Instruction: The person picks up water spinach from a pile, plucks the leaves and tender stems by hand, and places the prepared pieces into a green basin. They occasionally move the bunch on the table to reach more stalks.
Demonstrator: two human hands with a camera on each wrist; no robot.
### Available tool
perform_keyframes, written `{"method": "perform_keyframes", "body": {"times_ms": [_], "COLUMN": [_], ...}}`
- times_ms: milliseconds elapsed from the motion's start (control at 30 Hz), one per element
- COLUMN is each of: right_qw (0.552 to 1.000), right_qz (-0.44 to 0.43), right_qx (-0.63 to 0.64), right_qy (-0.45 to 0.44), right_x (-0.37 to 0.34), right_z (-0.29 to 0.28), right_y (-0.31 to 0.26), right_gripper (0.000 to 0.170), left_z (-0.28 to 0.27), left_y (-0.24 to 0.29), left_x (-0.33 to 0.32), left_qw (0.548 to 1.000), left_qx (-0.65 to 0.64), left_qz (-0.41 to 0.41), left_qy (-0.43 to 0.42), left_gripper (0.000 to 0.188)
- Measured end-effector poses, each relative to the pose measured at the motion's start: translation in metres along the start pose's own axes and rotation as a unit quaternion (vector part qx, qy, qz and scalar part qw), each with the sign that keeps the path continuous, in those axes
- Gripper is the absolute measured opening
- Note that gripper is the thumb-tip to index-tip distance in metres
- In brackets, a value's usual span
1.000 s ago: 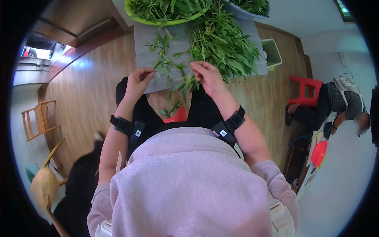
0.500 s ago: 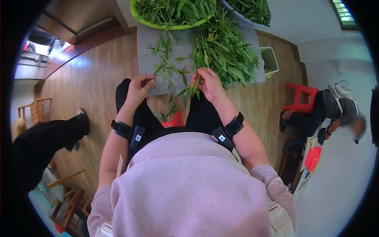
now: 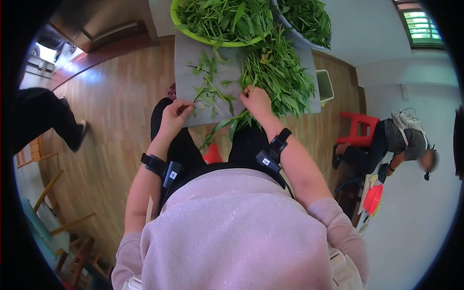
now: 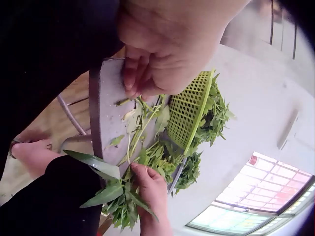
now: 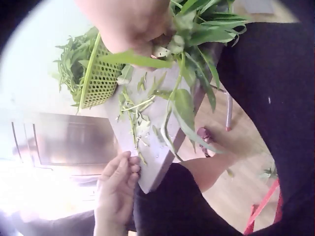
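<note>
Hands (image 3: 177, 116) (image 3: 257, 102) near the table edge (image 4: 96, 115)

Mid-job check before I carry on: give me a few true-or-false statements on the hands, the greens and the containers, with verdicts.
1. The yellow-green basket has leafy greens in it. True.
2. The left hand is inside that basket. False: it is by the near edge of the table.
3. The right hand holds a leafy sprig. True.
4. In the head view, the big heap lies on the table's left. False: it lies on the right; loose stems are on the left.
5. The bin stands on the table. False: it is off the table's right side in that view.
</note>
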State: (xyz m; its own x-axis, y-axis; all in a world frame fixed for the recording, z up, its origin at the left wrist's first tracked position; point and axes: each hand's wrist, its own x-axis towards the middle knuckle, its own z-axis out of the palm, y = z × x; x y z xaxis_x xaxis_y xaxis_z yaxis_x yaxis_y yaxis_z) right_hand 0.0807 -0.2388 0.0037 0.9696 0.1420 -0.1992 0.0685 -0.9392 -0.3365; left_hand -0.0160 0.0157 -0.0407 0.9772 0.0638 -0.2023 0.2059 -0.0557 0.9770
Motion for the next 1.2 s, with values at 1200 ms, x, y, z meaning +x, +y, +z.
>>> {"method": "perform_keyframes", "body": {"times_ms": [1200], "right_qw": [0.735], "right_qz": [0.056], "right_qx": [0.647], "right_qy": [-0.194], "right_x": [-0.068], "right_z": [-0.032], "right_y": [0.000], "right_gripper": [0.021], "left_z": [-0.008], "left_y": [0.061], "left_x": [-0.032], "left_qw": [0.974], "left_qx": [0.205], "left_qz": [0.093], "left_qy": [0.025], "left_gripper": [0.010]}}
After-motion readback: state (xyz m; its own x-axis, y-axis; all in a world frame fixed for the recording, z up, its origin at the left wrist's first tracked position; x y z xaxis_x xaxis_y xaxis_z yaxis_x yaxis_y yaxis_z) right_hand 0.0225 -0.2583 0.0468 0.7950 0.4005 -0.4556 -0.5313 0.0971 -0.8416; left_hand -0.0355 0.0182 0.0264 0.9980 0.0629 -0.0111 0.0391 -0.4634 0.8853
